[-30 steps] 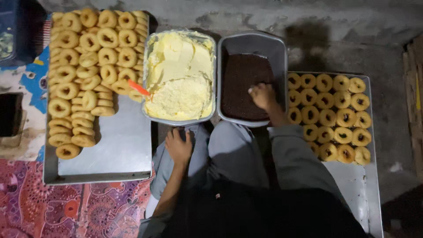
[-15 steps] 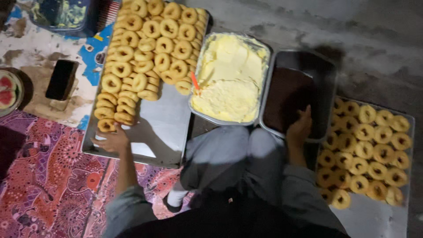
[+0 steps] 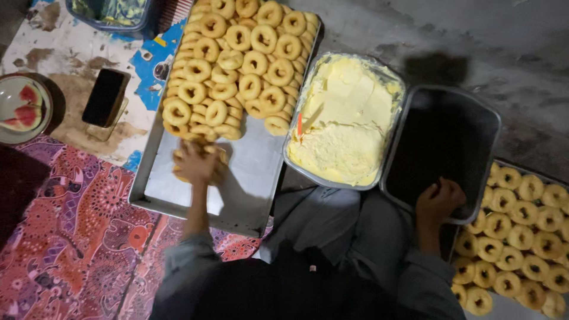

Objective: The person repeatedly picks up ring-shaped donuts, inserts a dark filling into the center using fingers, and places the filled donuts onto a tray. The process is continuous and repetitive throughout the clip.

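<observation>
Left hand (image 3: 195, 163), newly moved to ten o'clock, I log closed on a ring doughnut (image 3: 216, 172); right hand (image 3: 438, 201) stays at the dark tray (image 3: 441, 148), grip unclear.

Steel tray (image 3: 178, 198): bare metal at 6 o'clock, passable. Stacked ring pastries (image 3: 237, 59) block its 12 o'clock half. Cream tub (image 3: 347, 121) at 3 o'clock walls off that side.
</observation>
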